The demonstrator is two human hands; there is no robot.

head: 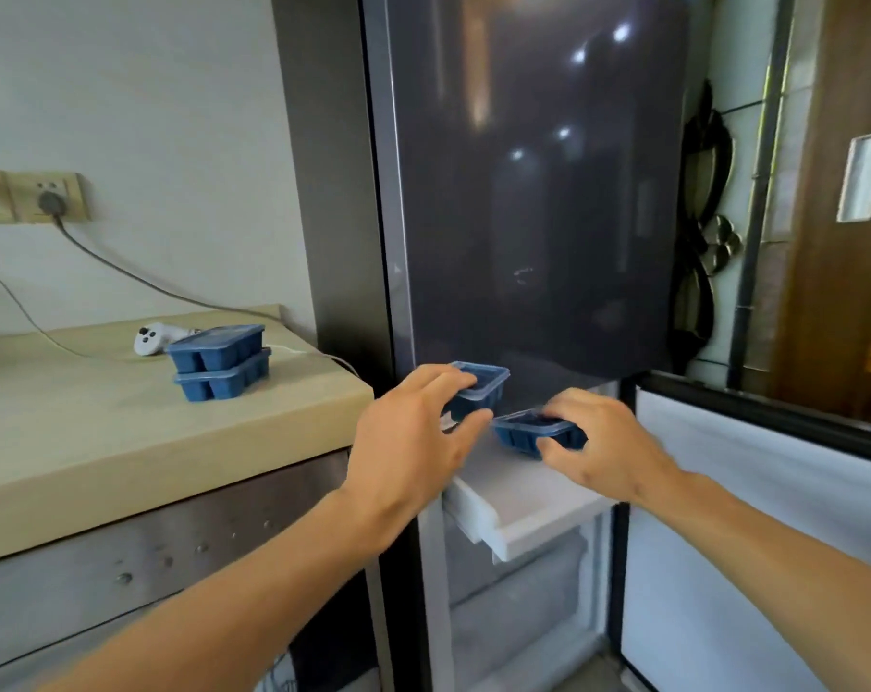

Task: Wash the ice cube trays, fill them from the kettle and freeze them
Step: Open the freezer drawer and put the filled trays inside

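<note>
My left hand [413, 437] grips a blue lidded ice cube tray [483, 389] in front of the tall dark fridge [533, 192]. My right hand [603, 442] holds a second blue tray [528, 429], just right of the first, over a pulled-out white freezer drawer [533, 501]. Two more blue trays [221, 362] sit stacked on the beige counter [124, 442] to the left.
The lower freezer door [752, 491] stands open to the right. A white controller [151, 337] and a cable lie on the counter behind the stacked trays. A wall socket [49, 197] with a plug is at the left. A wooden door frame [842, 242] stands at the far right.
</note>
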